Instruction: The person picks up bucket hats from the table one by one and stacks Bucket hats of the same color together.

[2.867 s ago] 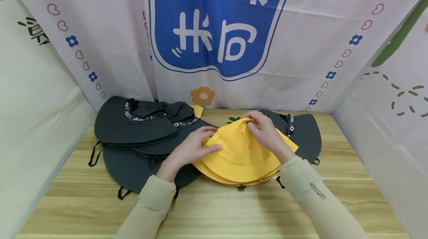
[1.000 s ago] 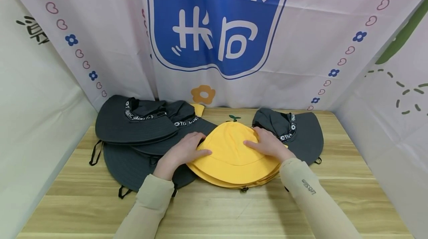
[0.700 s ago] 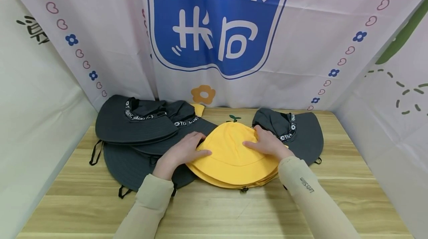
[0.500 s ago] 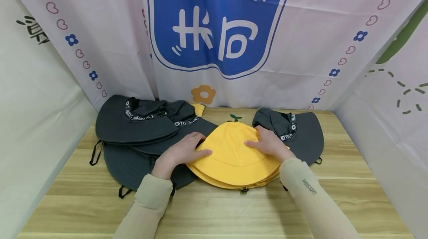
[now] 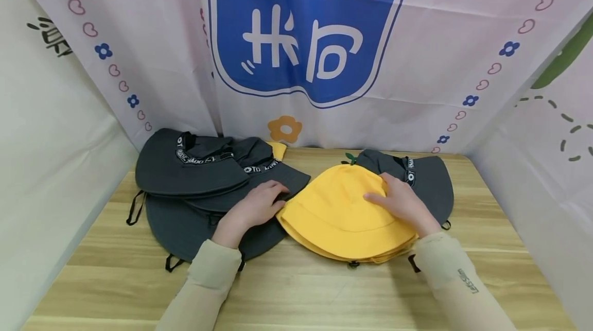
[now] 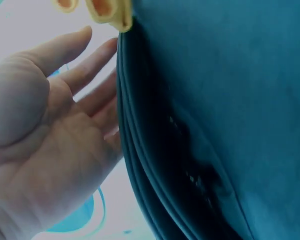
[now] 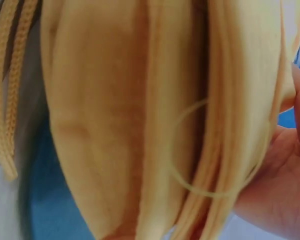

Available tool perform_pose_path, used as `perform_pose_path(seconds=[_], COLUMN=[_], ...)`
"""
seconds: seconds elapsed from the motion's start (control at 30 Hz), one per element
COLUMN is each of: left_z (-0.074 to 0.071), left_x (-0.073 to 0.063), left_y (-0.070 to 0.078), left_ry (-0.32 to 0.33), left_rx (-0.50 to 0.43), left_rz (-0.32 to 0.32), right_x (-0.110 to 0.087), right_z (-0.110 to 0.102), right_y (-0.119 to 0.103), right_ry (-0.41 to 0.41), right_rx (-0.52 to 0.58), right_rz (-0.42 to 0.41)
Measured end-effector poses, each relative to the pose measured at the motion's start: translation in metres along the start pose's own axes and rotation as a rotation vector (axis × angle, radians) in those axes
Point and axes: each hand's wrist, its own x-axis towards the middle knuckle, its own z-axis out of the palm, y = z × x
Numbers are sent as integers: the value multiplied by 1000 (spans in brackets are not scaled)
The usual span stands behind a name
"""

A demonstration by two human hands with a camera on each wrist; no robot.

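Yellow bucket hats (image 5: 347,207), nested in a stack with a green sprout (image 5: 350,158) on top, stand in the middle of the table. My right hand (image 5: 402,199) grips their right side, thumb on the front of the crown and fingers behind. In the right wrist view the layered yellow brims (image 7: 222,125) fill most of the picture beside the hand (image 7: 270,185). At the left edge of the yellow stack, my left hand (image 5: 257,207) lies over the dark grey hats (image 5: 199,228). The left wrist view shows its palm (image 6: 60,125) with extended fingers near the dark brims.
Several dark grey wide-brim hats with black straps are piled at the left, a bit of yellow cloth (image 5: 278,150) behind them. Another dark grey hat (image 5: 433,187) lies at the right, partly behind the yellow stack. A printed curtain (image 5: 306,53) hangs along the table's back.
The right hand shifted from the crown's tip to its right side. Lately it has moved right with the yellow hats, away from the left hand, which stays about where it was.
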Motion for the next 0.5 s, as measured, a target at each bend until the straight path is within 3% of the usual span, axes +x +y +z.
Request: perform_pose_path(seconds=[0.17, 0.33, 0.5], left_z=[0, -12, -17], left_x=[5, 18, 44], left_y=[11, 24, 30], left_ry=[-11, -143, -235], left_rx=[146, 269, 351], left_rz=[-8, -50, -33], right_x=[-3, 0, 4], right_z=[-8, -6, -1], right_y=[22, 41, 52], right_ry=[-6, -49, -61], right_rx=[7, 13, -13], right_rz=[44, 66, 63])
